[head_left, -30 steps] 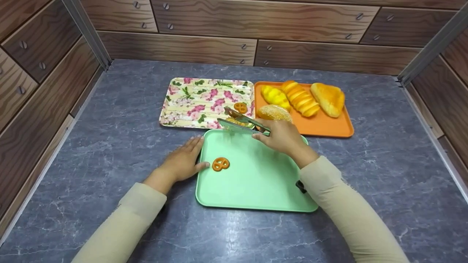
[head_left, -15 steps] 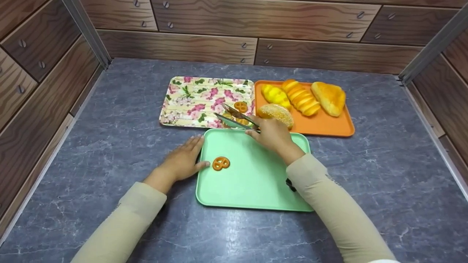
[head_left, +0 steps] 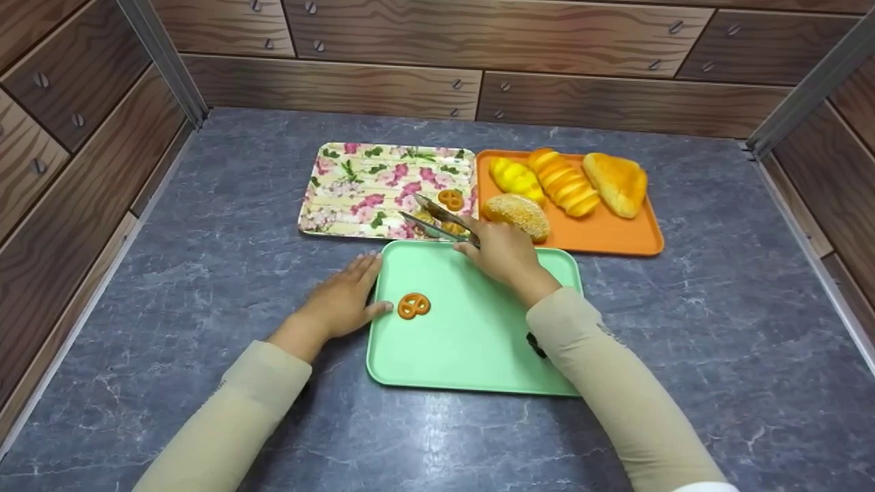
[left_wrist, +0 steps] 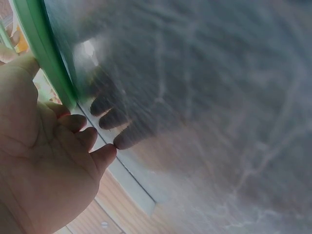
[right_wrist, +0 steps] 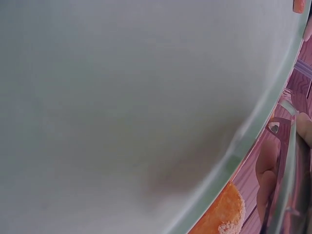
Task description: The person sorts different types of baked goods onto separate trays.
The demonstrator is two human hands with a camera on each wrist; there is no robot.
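My right hand (head_left: 504, 254) grips a pair of metal tongs (head_left: 436, 207), whose two arms stand apart over the front right corner of the flowered tray (head_left: 342, 205). Between and beside those arms, small golden bread pieces (head_left: 454, 227) show partly hidden. A pretzel (head_left: 450, 199) lies just behind the tongs on that tray. With fingers extended, my left hand (head_left: 338, 301) rests at the left edge of the green tray (head_left: 472, 342), thumb over its rim. Close to that thumb, a second pretzel (head_left: 413, 305) lies on the green tray. The right wrist view shows the tongs (right_wrist: 289, 180) only in part.
An orange tray (head_left: 601, 239) adjoins the flowered tray's right side. It carries a seeded bun (head_left: 518, 215), a yellow bread (head_left: 517, 179), a ridged loaf (head_left: 564, 183) and a triangular bread (head_left: 616, 184). Wood-patterned walls (head_left: 383, 89) enclose the grey marbled table (head_left: 205, 239).
My right hand has moved left and slightly forward with the tongs, their tips shifting a little left and back over the small bread pieces. My left hand stays in place.
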